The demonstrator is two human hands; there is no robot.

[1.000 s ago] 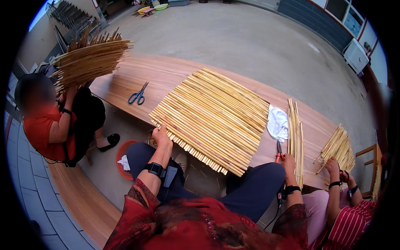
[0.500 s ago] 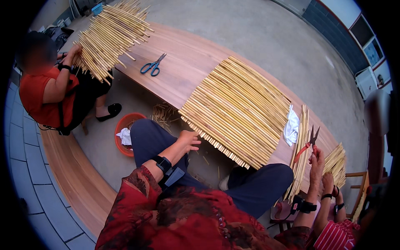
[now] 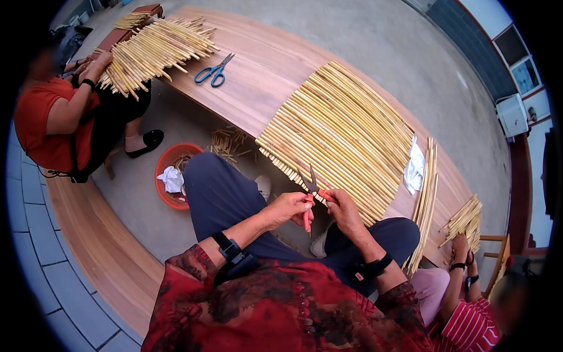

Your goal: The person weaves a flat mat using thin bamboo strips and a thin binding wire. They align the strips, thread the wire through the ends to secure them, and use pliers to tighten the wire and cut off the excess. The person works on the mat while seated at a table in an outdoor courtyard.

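Basically, long brown wood-grain table (image 3: 258, 88) carries big flat mat of yellow stalks (image 3: 340, 135) laid side by side. Just R of mat: narrow loose bundle of long yellow stalks (image 3: 425, 205). At mat's near edge: L hand (image 3: 288, 206) pinching one handle of red-handled dark-metal pliers (image 3: 315, 186), R hand (image 3: 346, 214) curled round the other; jaws apart, can't tell if touching mat. L of mat: blue-handled metal scissors (image 3: 215, 71).

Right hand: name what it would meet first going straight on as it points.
Beyond the pliers it holds, the right hand would probably meet the mat first, at its near edge; depth is unclear.
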